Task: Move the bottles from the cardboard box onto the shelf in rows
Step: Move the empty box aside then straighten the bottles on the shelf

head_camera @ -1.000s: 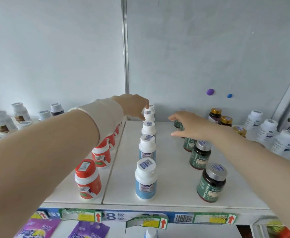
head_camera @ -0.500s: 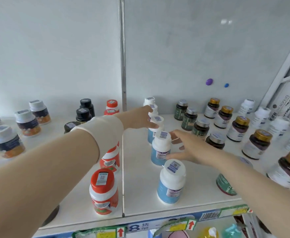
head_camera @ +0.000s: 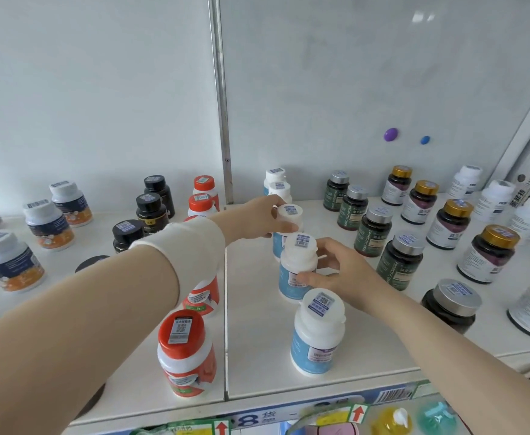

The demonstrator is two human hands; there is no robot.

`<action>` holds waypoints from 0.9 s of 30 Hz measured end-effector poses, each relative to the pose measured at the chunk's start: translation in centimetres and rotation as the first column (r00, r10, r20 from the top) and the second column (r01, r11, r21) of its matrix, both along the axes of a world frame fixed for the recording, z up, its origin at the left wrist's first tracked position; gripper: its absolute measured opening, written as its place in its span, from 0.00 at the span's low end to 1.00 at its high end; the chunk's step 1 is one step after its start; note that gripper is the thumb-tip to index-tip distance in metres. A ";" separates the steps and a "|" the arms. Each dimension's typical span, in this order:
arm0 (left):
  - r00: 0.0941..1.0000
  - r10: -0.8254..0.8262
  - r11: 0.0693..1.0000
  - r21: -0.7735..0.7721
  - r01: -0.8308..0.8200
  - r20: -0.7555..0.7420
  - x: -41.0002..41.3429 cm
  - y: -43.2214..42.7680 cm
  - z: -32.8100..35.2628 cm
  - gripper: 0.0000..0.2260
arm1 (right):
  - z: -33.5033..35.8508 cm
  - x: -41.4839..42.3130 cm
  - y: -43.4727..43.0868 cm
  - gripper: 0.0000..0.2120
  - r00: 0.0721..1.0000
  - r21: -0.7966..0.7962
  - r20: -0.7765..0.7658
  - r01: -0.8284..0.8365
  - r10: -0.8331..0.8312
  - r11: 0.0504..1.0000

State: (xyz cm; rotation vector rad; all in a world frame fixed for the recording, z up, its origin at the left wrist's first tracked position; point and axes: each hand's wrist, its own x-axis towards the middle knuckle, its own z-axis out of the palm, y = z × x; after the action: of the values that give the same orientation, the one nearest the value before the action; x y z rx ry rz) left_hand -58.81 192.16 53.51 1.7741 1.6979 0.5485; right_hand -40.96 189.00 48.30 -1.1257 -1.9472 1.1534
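While the left hand still pinches the third bottle, the right hand now grips the second bottle.

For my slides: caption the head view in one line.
On the shelf, the left hand grips one white-capped bottle in a row; the right hand grips the next bottle.

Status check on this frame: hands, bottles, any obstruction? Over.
Left hand grips third blue bottle from front by its cap. Right hand holds second blue bottle. Front blue bottle stands close before it; cardboard box out of view.
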 end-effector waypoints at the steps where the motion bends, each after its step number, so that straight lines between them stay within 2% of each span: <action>1: 1.000 0.001 1.000 -0.003 -0.001 0.002 0.0 0.0 0.0 0.24 | 0.0 0.0 0.0 0.18 1.000 0.002 -0.004 0.001 -0.001 1.000; 16: 1.000 0.008 0.999 -0.034 -0.008 0.005 0.2 -0.2 0.1 0.25 | -0.3 0.2 -0.1 0.19 1.000 -0.009 -0.006 -0.004 0.004 1.000; 22: 0.971 -0.052 0.998 -0.039 0.044 -0.234 -0.4 -1.0 1.7 0.30 | 2.1 0.8 -0.1 0.20 0.997 -0.078 -0.038 -0.068 0.065 0.995; 27: 0.937 -0.003 0.997 0.066 0.028 -0.349 -2.4 -3.3 6.2 0.24 | 6.9 0.7 0.6 0.25 0.995 0.100 0.100 -0.021 0.011 0.995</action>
State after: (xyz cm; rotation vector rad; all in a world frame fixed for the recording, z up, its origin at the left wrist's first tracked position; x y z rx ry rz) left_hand -61.18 188.88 59.74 2.0272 1.9171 0.2994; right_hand -40.25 189.55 55.25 -1.1351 -2.0693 1.0117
